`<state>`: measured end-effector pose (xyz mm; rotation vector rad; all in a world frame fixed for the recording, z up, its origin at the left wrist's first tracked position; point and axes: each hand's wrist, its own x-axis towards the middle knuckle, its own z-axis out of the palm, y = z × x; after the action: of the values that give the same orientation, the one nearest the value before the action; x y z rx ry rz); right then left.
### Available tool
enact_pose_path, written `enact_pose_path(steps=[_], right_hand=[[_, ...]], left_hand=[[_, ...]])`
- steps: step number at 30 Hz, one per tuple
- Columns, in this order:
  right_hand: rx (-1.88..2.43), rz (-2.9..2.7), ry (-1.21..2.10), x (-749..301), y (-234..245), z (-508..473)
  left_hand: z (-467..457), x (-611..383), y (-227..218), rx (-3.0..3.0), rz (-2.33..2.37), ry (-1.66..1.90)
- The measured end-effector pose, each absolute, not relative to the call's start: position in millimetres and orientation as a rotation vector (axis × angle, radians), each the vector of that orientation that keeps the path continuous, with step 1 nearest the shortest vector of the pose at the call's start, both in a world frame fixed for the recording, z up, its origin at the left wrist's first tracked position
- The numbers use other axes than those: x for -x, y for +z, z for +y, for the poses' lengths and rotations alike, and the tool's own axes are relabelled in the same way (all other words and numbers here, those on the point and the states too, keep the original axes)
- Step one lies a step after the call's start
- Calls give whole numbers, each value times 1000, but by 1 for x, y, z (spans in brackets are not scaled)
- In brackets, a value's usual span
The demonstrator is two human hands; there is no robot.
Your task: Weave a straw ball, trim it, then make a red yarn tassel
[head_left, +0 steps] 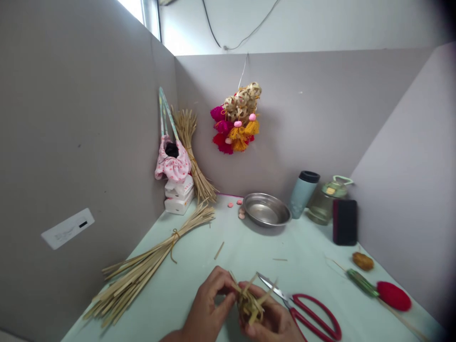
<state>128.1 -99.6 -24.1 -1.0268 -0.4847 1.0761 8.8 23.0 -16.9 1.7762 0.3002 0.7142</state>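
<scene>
A small, partly woven straw ball (251, 308) with loose strip ends sticking up is at the bottom middle of the head view. My right hand (274, 319) wraps round it from the right, thumb at its lower front. From the left, my left hand (210, 304) pinches a straw strip at the ball's edge between thumb and fingers. Scissors with red handles (315, 313) lie just right of my right hand, blades slightly apart and pointing up-left. Left of my hands, a tied bundle of straw strips (153, 256) lies on the pale green table (192, 266).
A steel bowl (267, 210) stands at the back beside pink beads. To its right are a blue tumbler (302, 194), a green jug (325, 204) and a dark phone (345, 222). Red yarn (394, 295) lies far right. Tasselled woven balls (238, 116) hang on the wall.
</scene>
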Motion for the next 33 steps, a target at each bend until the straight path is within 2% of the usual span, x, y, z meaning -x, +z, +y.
enact_pose_path(steps=[11, 17, 27, 33], right_hand=[[1019, -388, 1061, -129, -19, -101], [1030, -321, 1116, -140, -7, -104], [1150, -426, 908, -140, -29, -100], [1206, -472, 875, -138, -24, -99]], left_hand=[[23, -8, -16, -1830, 301, 707], [21, -9, -17, -1580, 424, 514], [14, -12, -23, -1322, 427, 531], [8, -14, -32, -1225, 390, 444]])
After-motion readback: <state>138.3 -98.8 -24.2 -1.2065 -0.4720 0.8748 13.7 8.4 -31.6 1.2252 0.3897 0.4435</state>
